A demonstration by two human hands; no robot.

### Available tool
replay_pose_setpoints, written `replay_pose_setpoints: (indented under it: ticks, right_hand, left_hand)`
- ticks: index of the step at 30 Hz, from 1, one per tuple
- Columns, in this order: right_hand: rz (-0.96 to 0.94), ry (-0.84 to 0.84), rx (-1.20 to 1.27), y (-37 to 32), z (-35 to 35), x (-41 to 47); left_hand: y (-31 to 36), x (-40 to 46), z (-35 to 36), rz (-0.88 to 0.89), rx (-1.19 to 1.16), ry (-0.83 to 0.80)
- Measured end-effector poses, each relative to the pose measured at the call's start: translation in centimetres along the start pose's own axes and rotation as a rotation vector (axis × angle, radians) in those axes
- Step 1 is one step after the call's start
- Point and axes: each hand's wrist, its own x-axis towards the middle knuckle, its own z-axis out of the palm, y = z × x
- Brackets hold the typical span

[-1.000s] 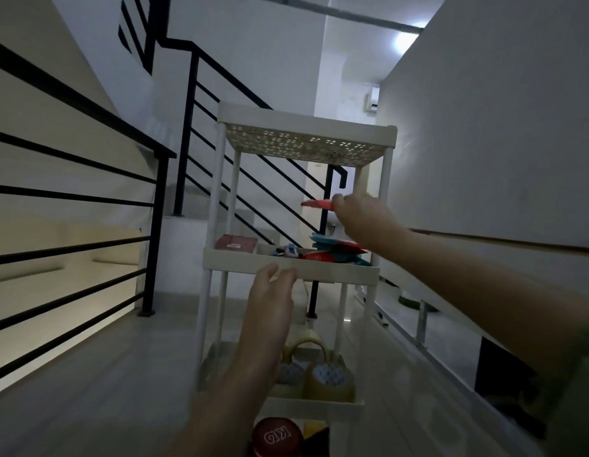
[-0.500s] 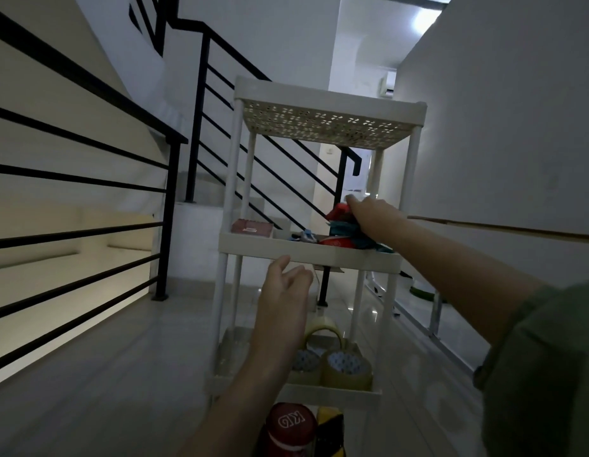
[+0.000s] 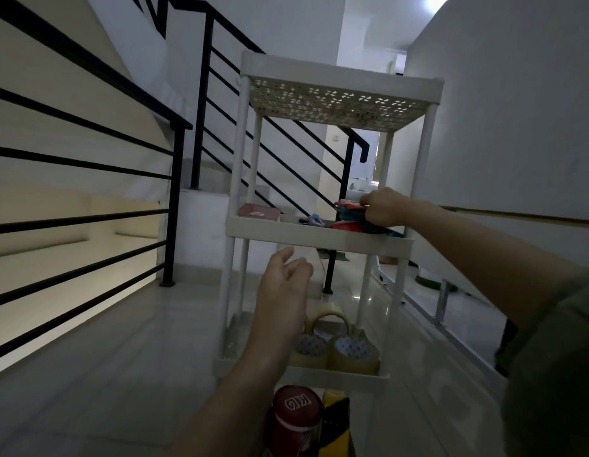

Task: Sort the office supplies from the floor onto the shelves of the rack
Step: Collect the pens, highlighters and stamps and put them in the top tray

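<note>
On the middle shelf of the white three-tier plastic rack (image 3: 319, 237), at its right end, the person's right hand (image 3: 382, 207) rests on a stack of flat red and teal packets (image 3: 349, 214), fingers (image 3: 369, 201) curled down over the top red one; whether they pinch it or merely press it flat can't be told in the dim light. The stack lies flat w/ its long axis running roughly along the shelf, directly under that hand, so the right is the nearer one by far. The left hand (image 3: 283, 291) hovers lower, in front of the shelf's front rim & well apart from the stack, fingers loosely spread, holding nothing. Further left on the same shelf sit a flat reddish box (image 3: 258, 212) and some small blue-and-white items (image 3: 314, 221), too small to name. Rolls of clear brown packing tape (image 3: 339, 347) fill the bottom shelf. On the floor just in front of the rack stand a red cylindrical canister w/ a white-lettered lid (image 3: 298, 413) and, touching it on the right, a yellow-and-black pack (image 3: 336, 420), both seemingly unsorted and nearer the left hand, which would likely have to drop down & back toward the body for them.
</note>
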Motion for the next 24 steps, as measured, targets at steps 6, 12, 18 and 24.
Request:
replay_pose_setpoints:
  ticks: [6,12,18,24]
  right_hand:
    - [-0.097,0.113,0.037,-1.0,-0.1,-2.4]
    - [-0.483,0.186,0.210,-5.3,3.0,-15.7]
    - [-0.857,-0.355,0.252,-7.7,13.3,-27.7]
    - [-0.733,-0.916,0.344,-6.6,21.7,-32.2]
  left_hand:
    - [-0.1,-0.2,-0.1,0.045,0.031,0.007]
    - [-1.6,-2.5,-2.8,0.040,0.216,-0.062]
    - [-7.4,-10.2,-11.3,-0.410,0.645,-0.237]
    - [-11.8,-20.8,-20.7,-1.016,0.935,-0.449]
